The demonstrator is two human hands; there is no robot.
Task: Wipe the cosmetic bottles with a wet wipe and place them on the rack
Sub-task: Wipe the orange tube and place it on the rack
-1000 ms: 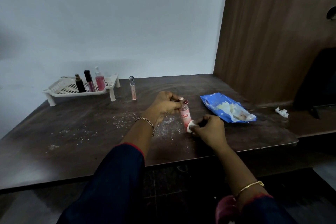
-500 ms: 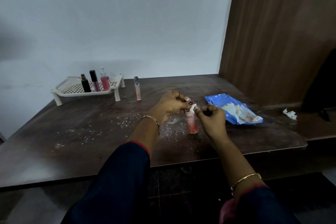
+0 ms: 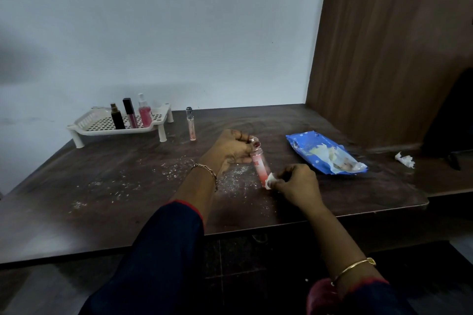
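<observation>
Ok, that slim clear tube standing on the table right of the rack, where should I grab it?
Pinch the slim tube around its middle, coming from the front right. It stands upright and narrow, so a low push might tip it, and the rack sits close on its left.

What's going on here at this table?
A person is wiping a pink cosmetic bottle: the left hand grips its cap end, and the right hand presses a wet wipe against its lower end. Three bottles already stand on the white rack; one clear tube waits on the table beside it. The blue wipes pack lies open to the right.
</observation>
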